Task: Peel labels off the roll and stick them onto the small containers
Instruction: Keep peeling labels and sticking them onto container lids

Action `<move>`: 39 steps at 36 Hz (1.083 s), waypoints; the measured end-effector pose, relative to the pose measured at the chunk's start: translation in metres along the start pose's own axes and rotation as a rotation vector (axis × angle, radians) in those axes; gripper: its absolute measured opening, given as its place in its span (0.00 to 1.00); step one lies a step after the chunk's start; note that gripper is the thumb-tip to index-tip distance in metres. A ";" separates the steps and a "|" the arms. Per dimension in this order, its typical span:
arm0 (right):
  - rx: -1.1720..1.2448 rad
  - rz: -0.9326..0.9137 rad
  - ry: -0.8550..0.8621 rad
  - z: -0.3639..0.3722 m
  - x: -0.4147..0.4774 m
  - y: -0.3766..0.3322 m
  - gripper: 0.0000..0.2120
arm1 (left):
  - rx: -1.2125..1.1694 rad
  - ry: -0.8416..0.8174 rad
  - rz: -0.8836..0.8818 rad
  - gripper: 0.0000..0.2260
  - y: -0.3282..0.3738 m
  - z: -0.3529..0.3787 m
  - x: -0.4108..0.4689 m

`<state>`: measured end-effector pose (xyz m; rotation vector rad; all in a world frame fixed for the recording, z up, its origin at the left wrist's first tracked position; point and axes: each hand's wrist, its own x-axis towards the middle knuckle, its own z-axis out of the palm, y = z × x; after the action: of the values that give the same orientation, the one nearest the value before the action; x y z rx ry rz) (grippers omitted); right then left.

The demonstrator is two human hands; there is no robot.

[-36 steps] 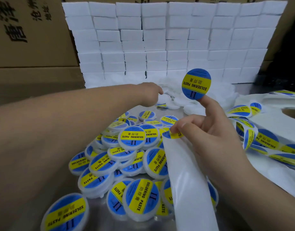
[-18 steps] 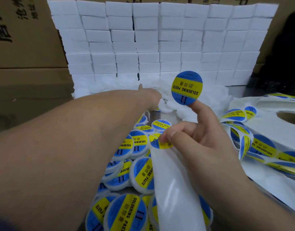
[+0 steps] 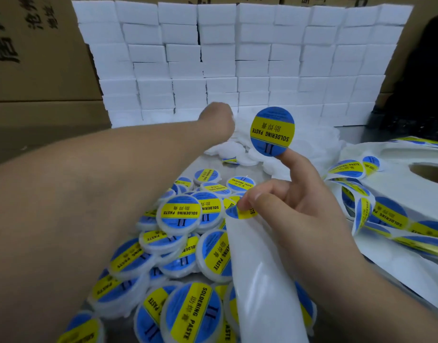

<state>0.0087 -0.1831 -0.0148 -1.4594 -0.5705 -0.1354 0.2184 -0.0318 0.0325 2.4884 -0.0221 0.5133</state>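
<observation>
Head view, the only one: the left hand (image 3: 219, 120) is stretched far forward over the heap of plain white containers (image 3: 234, 151) at the foot of the wall of white boxes (image 3: 237, 58). It is blurred and seen from the back, with its fingers hidden behind it, so I cannot tell whether it grips a container or lies flat.

The right hand (image 3: 294, 206) is nearer and sharp. Its forefinger points up with a round blue-and-yellow label (image 3: 272, 131) stuck by its lower edge to the fingertip. Its thumb and another finger pinch the top of the white backing strip (image 3: 260, 280), where a second label peeps out, mostly covered by the thumb. The strip runs down out of the bottom edge.

Labelled containers (image 3: 179, 214) lie heaped between the two arms, some covered by the left forearm and the strip. The label roll (image 3: 411, 194) lies at the right, cut off by the frame. Cardboard cartons (image 3: 35, 58) stand at the left, their print only partly shown.
</observation>
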 end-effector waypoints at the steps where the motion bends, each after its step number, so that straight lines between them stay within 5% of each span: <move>1: 0.006 0.005 0.004 0.001 0.000 0.000 0.22 | -0.037 0.020 -0.008 0.09 0.001 -0.003 0.000; 6: 0.038 -0.024 0.022 0.000 0.000 -0.003 0.18 | -0.511 0.105 -0.156 0.08 0.020 -0.032 -0.034; 13: 0.013 -0.016 0.032 0.001 -0.001 -0.006 0.18 | -1.081 -0.120 -0.170 0.03 0.034 -0.077 -0.120; 18: 0.004 0.015 -0.024 0.001 -0.002 -0.009 0.09 | -1.061 -0.114 -0.115 0.04 0.032 -0.083 -0.169; 27: -0.025 0.048 -0.087 -0.001 -0.001 -0.009 0.09 | -1.372 -0.320 -0.236 0.08 0.023 -0.063 -0.197; 31: -0.023 0.066 -0.098 -0.002 0.000 -0.007 0.09 | -1.377 -0.373 -0.227 0.15 0.017 -0.061 -0.199; 39: 0.030 0.100 -0.097 -0.003 0.000 -0.005 0.08 | -1.347 -0.374 -0.105 0.12 0.015 -0.059 -0.200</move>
<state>0.0073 -0.1863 -0.0099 -1.4683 -0.5752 0.0225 0.0100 -0.0311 0.0115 1.2060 -0.2813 -0.0701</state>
